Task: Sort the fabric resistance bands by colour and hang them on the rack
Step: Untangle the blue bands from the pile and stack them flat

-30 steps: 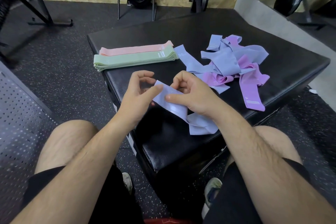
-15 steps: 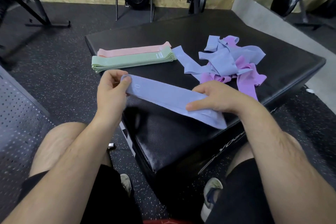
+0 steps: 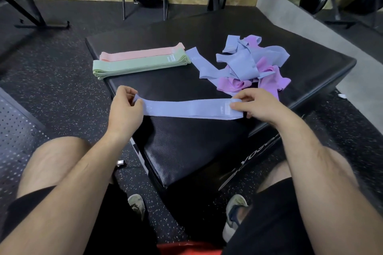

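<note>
Head: blue band (image 3: pixel 186 108) taut over pad's (image 3: pixel 182 151) bare front

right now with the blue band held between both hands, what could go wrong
The blue band is stretched flat between the left hand and right hand; if either pinch slips it could spring back. Set down close to the tangled pile of blue and purple bands, it might get buried there.

On the padded box (image 3: pixel 186 151), far left, the rear stack (image 3: pixel 141 54) touches the front stack (image 3: pixel 136 65); a tangled heap (image 3: pixel 246 64) lies to their right. Nearer, a flat band (image 3: pixel 186 108) spans left hand (image 3: pixel 124 111) to right hand (image 3: pixel 258 106).
</note>
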A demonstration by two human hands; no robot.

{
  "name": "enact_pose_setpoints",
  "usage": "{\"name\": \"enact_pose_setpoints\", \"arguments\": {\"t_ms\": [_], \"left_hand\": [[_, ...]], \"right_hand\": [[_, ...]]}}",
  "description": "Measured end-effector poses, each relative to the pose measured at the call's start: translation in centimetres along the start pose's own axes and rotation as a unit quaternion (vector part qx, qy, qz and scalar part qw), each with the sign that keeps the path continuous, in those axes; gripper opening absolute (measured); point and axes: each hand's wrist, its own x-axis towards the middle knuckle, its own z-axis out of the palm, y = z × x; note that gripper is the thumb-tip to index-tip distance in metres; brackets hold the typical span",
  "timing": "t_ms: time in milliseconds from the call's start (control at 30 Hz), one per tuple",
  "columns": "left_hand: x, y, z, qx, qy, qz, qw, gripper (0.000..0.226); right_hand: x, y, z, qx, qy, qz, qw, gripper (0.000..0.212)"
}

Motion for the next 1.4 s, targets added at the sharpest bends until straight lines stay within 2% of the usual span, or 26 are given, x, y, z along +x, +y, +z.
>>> {"name": "enact_pose_setpoints", "arguments": {"t_ms": [167,333,400,567,700,867,1000,1100,1200,1300,1400], "left_hand": [[-0.5,0.2,-0.4,0.026,-0.005,0.022,0.999,0.022],[-0.5,0.2,-0.4,0.042,0.009,0.028,0.999,0.011],[-0.5,0.0,-0.3,0.050,0.005,0.031,0.998,0.007],[-0.2,-1.0,0.1,0.152,-0.012,0.076,0.985,0.004],[-0.4,-1.0,0.2,0.198,0.014,0.098,0.975,0.010],[-1.0,-0.2,0.6,0.264,0.028,0.111,0.958,0.013],[-1.5,0.5,1.9,0.287,0.043,0.120,0.949,0.014],[-1.6,1.5,3.8,0.276,0.005,0.171,0.946,0.014],[-1.3,3.2,6.9,0.246,-0.052,0.231,0.940,0.015],[0.0,5.3,9.9,0.238,-0.107,0.270,0.927,0.020],[1.2,6.1,11.7,0.221,-0.132,0.273,0.927,0.023]], "right_hand": [[-0.1,1.2,0.4,-0.001,0.036,-0.009,0.999,0.025],[-0.3,1.2,0.5,0.004,0.105,-0.010,0.994,0.016],[-0.3,1.2,0.7,-0.017,0.110,-0.009,0.994,0.012],[-0.4,1.3,1.2,-0.072,0.112,-0.012,0.991,0.012],[-0.3,1.0,1.5,-0.135,0.111,-0.052,0.983,0.014],[-0.5,0.6,1.2,-0.144,0.100,-0.015,0.984,0.016],[0.1,-0.3,1.7,-0.193,0.147,-0.053,0.969,0.021],[1.0,-1.1,2.6,-0.182,0.166,-0.101,0.964,0.018],[2.2,-2.2,4.4,-0.207,0.125,-0.146,0.959,0.017],[4.0,-3.3,5.6,-0.240,0.112,-0.157,0.951,0.021],[5.4,-3.8,5.0,-0.237,0.184,-0.131,0.945,0.023]]}}
